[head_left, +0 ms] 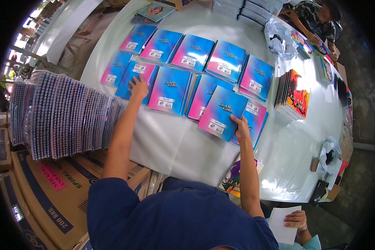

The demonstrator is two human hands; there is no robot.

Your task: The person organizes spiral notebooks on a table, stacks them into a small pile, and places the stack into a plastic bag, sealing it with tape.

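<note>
Right hand [241, 130]: closed on the coil edge of one blue-and-pink spiral notebook [220, 109], which was tilted across its neighbours at the near right of the group. Left hand [138, 88]: open, fingers spread and bent, resting on the cover of a second spiral notebook [125, 85], left of centre in the near row. Around both: further matching notebooks [192, 51], set in a far and a near row on the white worktop [187, 141], several in overlapping piles. To the right: orange-covered notebooks [299, 100], stacked, with a clear plastic bag [279, 48] beyond them. At the near edge: one purple-covered notebook [234, 177], partly hidden by the right forearm. To the left: a tall bank of coil-bound notebooks [66, 114], with brown cartons [37, 208] below. At the near right: a co-worker's hand [296, 220], holding lined paper [279, 227]. Risks, as judged: the gripped notebook's coil might have snagged on adjoining bindings and pulled a pile askew; a hold at one edge might have let the cover bend or slip; a sweep of the right forearm might have pushed the purple-covered notebook off the edge.
</note>
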